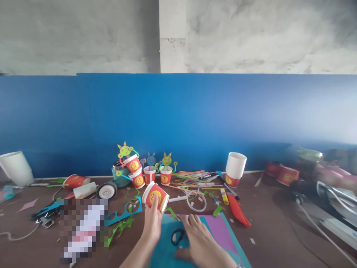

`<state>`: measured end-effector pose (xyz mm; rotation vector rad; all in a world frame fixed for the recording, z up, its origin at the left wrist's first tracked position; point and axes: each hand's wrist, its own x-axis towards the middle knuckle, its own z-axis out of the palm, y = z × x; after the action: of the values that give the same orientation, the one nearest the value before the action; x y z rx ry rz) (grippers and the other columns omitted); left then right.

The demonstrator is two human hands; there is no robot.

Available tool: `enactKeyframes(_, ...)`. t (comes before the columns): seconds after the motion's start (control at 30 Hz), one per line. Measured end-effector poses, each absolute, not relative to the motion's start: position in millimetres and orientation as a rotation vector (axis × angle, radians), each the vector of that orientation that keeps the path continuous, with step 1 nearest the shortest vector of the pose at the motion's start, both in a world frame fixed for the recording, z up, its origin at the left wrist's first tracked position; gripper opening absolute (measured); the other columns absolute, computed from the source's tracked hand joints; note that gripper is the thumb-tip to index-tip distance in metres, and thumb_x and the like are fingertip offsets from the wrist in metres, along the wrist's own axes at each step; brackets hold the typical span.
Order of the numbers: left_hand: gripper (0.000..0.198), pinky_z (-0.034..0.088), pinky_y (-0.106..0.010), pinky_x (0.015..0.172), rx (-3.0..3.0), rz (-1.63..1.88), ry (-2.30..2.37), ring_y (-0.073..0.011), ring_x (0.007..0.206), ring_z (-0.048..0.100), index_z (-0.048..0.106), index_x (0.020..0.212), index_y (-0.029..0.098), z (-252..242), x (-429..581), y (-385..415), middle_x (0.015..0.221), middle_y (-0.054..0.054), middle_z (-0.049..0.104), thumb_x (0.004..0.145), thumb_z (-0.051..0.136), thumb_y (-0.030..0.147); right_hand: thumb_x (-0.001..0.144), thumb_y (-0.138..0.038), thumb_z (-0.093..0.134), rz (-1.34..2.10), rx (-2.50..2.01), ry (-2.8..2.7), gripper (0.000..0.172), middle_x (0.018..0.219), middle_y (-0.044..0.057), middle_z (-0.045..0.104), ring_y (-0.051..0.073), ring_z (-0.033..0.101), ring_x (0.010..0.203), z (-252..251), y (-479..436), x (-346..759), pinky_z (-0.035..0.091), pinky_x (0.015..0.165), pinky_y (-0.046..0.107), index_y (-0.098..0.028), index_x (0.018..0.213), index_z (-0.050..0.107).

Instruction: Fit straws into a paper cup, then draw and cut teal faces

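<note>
On the brown table point(267, 242), a teal sheet point(163, 251) is laid near both hands.
Over it the right hand point(199, 238) is held, thumb spread from fingers; whether it touches cannot be told. In the left hand point(153, 223), by the sheet's far-left corner, the tilted red cup point(160, 193) is pinched, best lightly, lest its wall be dented; the black scissors handle point(182, 231) is best kept clear of the cup.
</note>
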<state>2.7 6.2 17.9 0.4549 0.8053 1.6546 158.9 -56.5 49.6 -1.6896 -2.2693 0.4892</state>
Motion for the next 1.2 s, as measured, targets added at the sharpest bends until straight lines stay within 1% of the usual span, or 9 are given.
enactKeyframes(0.07,0.049,0.052,-0.029,0.077,0.470,1.670,0.785,-0.0204,0.089,0.066,0.059,0.108,0.021,20.7,3.7,4.2,0.100,-0.007,0.068,0.070,0.073,0.046,0.054,-0.049,0.079,0.516,-1.764,-2.274,0.099,0.136,0.021,0.045,0.041,0.035,0.127,46.9,-53.1,156.3,0.034,0.100,0.049,-0.015,0.139,0.039)
enactKeyframes(0.13,0.050,0.052,-0.029,0.076,0.483,1.693,0.762,-0.0215,0.091,0.066,0.058,0.111,0.021,23.1,5.0,2.7,0.104,-0.008,0.068,0.070,0.073,0.044,0.054,-0.051,0.079,0.474,-1.826,-2.233,0.102,0.137,0.023,0.043,0.043,0.034,0.128,44.3,-46.7,153.6,0.033,0.099,0.051,-0.014,0.140,0.037)
enactKeyframes(0.33,0.052,0.051,-0.032,0.077,0.523,1.701,0.799,-0.0242,0.091,0.065,0.058,0.108,0.021,18.6,4.6,3.6,0.098,-0.006,0.069,0.065,0.077,0.044,0.074,-0.040,0.066,0.222,-1.840,-2.104,0.073,0.130,0.021,0.050,0.038,0.044,0.120,32.7,-29.5,149.3,0.040,0.092,0.047,-0.014,0.138,0.041)
enactKeyframes(0.5,0.061,0.050,-0.033,0.083,0.696,1.713,0.945,-0.0267,0.098,0.062,0.055,0.112,0.018,17.9,6.7,1.1,0.105,-0.009,0.067,0.060,0.081,0.036,0.070,-0.028,0.066,0.281,-1.766,-2.288,0.068,0.136,0.017,0.048,0.035,0.044,0.122,47.1,-18.3,159.6,0.039,0.094,0.040,-0.016,0.134,0.048)
enactKeyframes(0.6,0.067,0.048,-0.034,0.086,0.872,1.746,1.006,-0.0254,0.101,0.061,0.050,0.118,0.018,19.8,11.0,-1.8,0.110,-0.010,0.064,0.060,0.081,0.031,0.078,-0.017,0.053,0.150,-1.842,-2.246,0.033,0.111,0.010,0.065,0.025,0.059,0.101,62.7,1.1,169.6,0.042,0.086,0.031,-0.020,0.107,0.067)
enactKeyframes(0.77,0.063,0.048,-0.036,0.087,1.236,1.685,1.122,-0.0257,0.099,0.061,0.048,0.117,0.017,15.0,14.9,-6.9,0.108,-0.011,0.064,0.062,0.077,0.029,0.081,-0.007,0.042,0.007,-1.956,-2.119,0.030,0.104,0.018,0.066,0.033,0.052,0.107,61.6,31.6,183.3,0.038,0.084,0.040,-0.013,0.086,0.071)
enactKeyframes(0.87,0.061,0.048,-0.038,0.088,1.387,1.693,1.183,-0.0270,0.101,0.060,0.047,0.117,0.019,10.7,15.2,-9.2,0.110,-0.011,0.061,0.063,0.075,0.030,0.083,-0.007,0.041,0.007,-1.933,-2.136,0.032,0.095,0.016,0.068,0.031,0.054,0.104,50.2,34.2,188.1,0.037,0.083,0.040,-0.014,0.076,0.071)
enactKeyframes(1.1,0.056,0.045,-0.043,0.093,1.526,1.652,1.250,-0.0282,0.108,0.057,0.044,0.117,0.019,4.2,15.0,-5.3,0.115,-0.013,0.058,0.068,0.071,0.029,0.085,-0.021,0.046,0.010,-1.804,-2.110,0.022,0.106,0.009,0.065,0.025,0.053,0.107,45.7,21.5,189.8,0.037,0.084,0.033,-0.020,0.097,0.065)
enactKeyframes(1.2,0.057,0.045,-0.045,0.092,1.439,1.692,1.331,-0.0289,0.104,0.058,0.044,0.116,0.018,3.0,13.9,-1.4,0.111,-0.014,0.059,0.068,0.070,0.031,0.083,-0.023,0.048,0.023,-1.673,-2.087,0.018,0.099,0.008,0.064,0.024,0.055,0.099,50.8,17.4,185.5,0.037,0.082,0.031,-0.019,0.092,0.064)
